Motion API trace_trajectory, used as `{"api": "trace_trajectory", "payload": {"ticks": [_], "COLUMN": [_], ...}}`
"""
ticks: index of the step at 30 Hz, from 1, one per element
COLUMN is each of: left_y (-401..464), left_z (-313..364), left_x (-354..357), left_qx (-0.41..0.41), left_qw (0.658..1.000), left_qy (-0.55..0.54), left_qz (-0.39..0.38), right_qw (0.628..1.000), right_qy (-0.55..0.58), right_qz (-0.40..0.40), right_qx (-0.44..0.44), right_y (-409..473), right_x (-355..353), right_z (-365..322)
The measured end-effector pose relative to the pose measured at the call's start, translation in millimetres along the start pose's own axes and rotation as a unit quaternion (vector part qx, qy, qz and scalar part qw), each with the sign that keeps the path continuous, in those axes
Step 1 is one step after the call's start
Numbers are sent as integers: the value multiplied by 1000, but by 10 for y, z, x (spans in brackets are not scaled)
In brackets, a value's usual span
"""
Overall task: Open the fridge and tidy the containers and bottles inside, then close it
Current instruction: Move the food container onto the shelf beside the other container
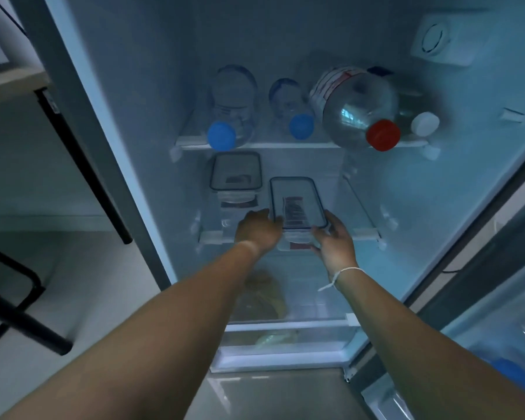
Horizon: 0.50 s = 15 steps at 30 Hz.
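Dim blue light fills the open fridge (152, 86). Both hands, left hand (256, 230) and right hand (335, 241), grip a clear lidded container (297, 204) at the middle shelf (365, 236), fingers closed on its sides. Bottles (358, 110) lie above.

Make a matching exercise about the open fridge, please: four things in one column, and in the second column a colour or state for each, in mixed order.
Things
1. big bottle
2. leftmost bottle
3. right box
4. left box

Colour or state
A. blue cap
B. held by both hands
C. red cap
D. lying untouched on the middle shelf

Pairs: 1-C, 2-A, 3-B, 4-D. The left hand and right hand grip the right box at its near end.
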<state>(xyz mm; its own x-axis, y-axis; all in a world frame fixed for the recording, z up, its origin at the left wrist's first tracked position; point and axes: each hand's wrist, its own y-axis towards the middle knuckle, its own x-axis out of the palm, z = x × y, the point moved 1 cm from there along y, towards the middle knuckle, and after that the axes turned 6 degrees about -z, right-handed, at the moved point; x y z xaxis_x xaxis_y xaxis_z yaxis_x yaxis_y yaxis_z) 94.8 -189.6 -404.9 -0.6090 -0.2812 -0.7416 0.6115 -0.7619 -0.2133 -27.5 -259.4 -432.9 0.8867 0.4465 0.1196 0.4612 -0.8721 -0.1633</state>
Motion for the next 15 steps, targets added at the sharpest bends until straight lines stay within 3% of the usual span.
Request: {"api": "trace_trajectory", "payload": {"ticks": [4,6,10,15], "left_y": [197,336,542,703], "left_z": [-32,-74,-159,-323], "left_x": [-185,-265,-391,-445], "left_qx": [51,64,71,67], "left_qw": [970,953,941,944], "left_qy": [214,276,322,320], "left_qz": [105,109,71,40], "right_qw": [999,998,994,995], "right_qy": [-31,-54,-108,-98], "right_qz": [12,14,20,27], "right_qx": [-12,-18,-24,-21], "right_y": [243,344,539,786], "right_x": [58,75,150,315], "right_z": [-32,-64,-71,-67]}}
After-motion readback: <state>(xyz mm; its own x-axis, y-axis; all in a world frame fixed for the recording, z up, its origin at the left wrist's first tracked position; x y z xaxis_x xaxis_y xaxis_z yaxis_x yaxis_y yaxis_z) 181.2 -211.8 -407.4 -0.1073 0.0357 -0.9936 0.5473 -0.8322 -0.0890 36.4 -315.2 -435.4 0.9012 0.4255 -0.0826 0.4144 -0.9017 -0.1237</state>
